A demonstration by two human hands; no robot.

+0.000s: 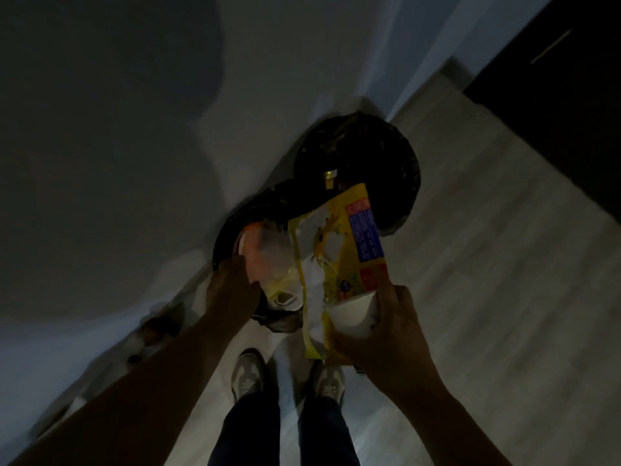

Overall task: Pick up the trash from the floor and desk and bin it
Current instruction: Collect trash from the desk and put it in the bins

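Binning is the step in hand, I reckon, so each load should be right over an opening before letting go. The far bin (386,146), the bigger black-lined one, sits beyond the right hand (386,327). The near bin (228,227) is directly under the left hand (232,284).

The right hand grips a yellow packet (349,250) and a white cup (353,314) together, with the packet sticking out past the fingers toward the far bin. The left hand holds crumpled clear plastic (268,250) over the near bin. It's dark, so probably a wrapper, not sure.

I'd drop the left load first, then reach the right one forward. That floppy packet could snag a rim. The shoes (248,375) are right below both hands, and a gold-capped thing (330,178) already lies in the far bin.
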